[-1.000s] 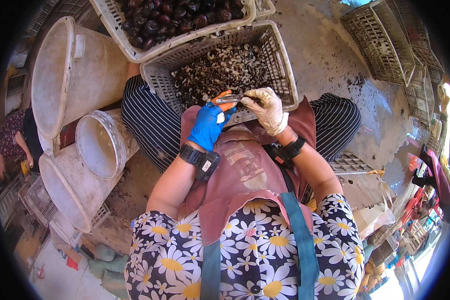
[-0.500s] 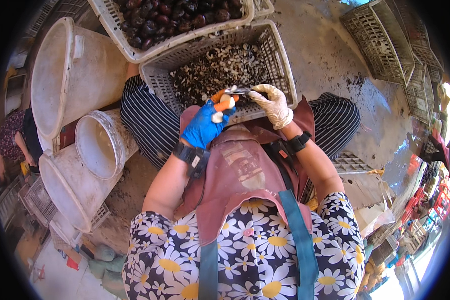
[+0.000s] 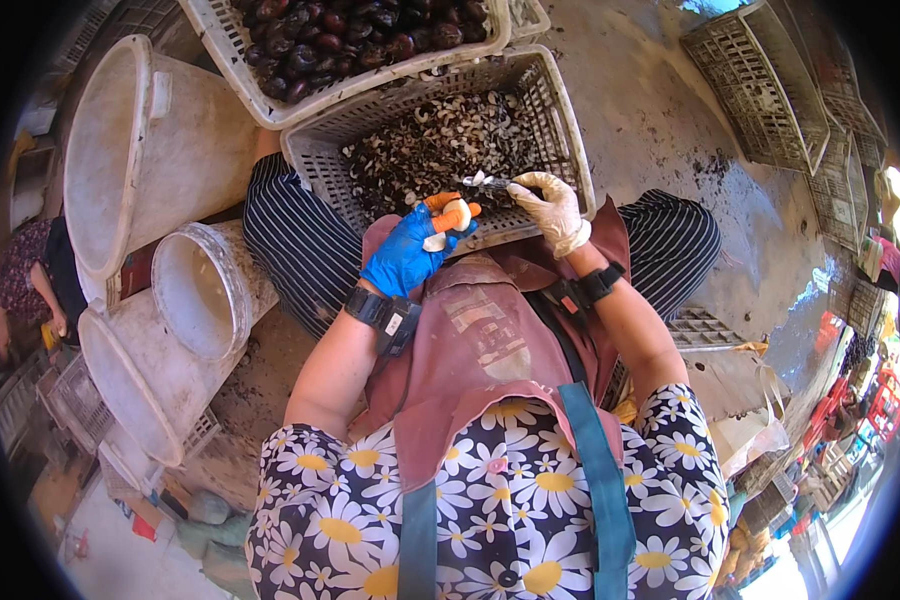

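Note:
My left hand [image 3: 408, 252], in a blue glove with orange finger covers, is closed round a rounded pale piece [image 3: 457, 214]. Another whitish bit shows lower in the same palm. In a cream glove, my right hand [image 3: 552, 212] pinches a thin metal tool [image 3: 494, 184]; its exact kind is too small to tell. A white scrap sits at the tool's tip, which points left and stands a little apart from my left fingers. Both hands hover over the near side of a grey plastic crate [image 3: 568, 120] holding dark and whitish scraps [image 3: 440, 145].
Beyond it, a second crate [image 3: 240, 80] is heaped with glossy dark reddish-brown rounded things. White tubs [image 3: 195, 150] and a smaller bucket [image 3: 200, 290] lie tipped at my left. Empty crates [image 3: 755, 85] stand at the far right. Another person [image 3: 35, 270] is at the left edge.
My right hand has drawn slightly right and down, taking the metal tool away from my left fingers, with a white scrap at its tip. My left hand has barely moved.

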`<state>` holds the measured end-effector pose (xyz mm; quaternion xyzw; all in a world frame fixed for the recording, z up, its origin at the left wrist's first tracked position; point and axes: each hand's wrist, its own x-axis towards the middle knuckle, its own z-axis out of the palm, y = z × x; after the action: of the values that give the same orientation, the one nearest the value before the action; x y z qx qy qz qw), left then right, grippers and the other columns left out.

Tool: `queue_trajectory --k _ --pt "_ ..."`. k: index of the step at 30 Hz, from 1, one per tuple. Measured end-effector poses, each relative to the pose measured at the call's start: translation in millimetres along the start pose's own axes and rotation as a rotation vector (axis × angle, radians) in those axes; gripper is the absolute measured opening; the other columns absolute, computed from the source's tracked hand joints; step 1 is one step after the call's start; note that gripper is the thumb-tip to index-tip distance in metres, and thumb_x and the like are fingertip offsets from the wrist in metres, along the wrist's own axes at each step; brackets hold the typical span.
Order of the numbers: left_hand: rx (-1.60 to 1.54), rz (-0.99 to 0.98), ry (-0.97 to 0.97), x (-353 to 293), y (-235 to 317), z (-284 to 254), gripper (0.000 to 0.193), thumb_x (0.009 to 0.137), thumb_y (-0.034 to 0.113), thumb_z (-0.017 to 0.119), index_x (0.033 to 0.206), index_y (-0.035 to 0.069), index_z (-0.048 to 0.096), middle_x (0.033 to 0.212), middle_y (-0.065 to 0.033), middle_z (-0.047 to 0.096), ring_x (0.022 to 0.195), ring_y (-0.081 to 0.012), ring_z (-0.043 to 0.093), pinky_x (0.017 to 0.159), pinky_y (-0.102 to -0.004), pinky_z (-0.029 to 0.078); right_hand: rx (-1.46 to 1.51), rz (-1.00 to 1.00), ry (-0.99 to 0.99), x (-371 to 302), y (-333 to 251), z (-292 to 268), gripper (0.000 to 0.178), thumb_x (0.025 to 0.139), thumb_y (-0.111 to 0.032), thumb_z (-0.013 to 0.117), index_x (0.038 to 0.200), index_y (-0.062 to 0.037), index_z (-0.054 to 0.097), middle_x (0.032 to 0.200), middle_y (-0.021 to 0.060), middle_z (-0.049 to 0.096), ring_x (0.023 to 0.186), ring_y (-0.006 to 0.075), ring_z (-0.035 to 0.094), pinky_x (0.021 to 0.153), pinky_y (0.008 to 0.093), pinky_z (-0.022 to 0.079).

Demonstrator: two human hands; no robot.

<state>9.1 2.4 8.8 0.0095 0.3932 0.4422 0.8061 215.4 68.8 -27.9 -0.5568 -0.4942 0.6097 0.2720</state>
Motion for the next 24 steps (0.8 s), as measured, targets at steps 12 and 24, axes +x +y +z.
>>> queue_trajectory --k 12,24 --pt "0.027 -0.007 0.069 -6 6 12 0.027 0.085 0.011 0.057 0.110 0.002 0.053 0.109 -0.0114 0.057 0.093 -0.0170 0.057 0.086 -0.0273 0.046 0.017 -0.240 -0.069 -10 -6 19 0.019 0.076 -0.017 0.069 0.087 -0.0021 0.065 0.078 0.0054 0.059 0.074 0.0113 0.055 0.068 0.0255 0.045" --pt "0.015 -0.001 -0.118 3 -2 -4 0.036 0.084 0.008 0.057 0.120 0.010 0.050 0.108 -0.0121 0.058 0.078 -0.0105 0.056 0.060 -0.0172 0.045 -0.168 -0.093 0.024 -4 1 15 0.019 0.075 -0.019 0.070 0.084 -0.0031 0.065 0.074 0.0059 0.060 0.068 0.0130 0.055 0.066 0.0243 0.045"
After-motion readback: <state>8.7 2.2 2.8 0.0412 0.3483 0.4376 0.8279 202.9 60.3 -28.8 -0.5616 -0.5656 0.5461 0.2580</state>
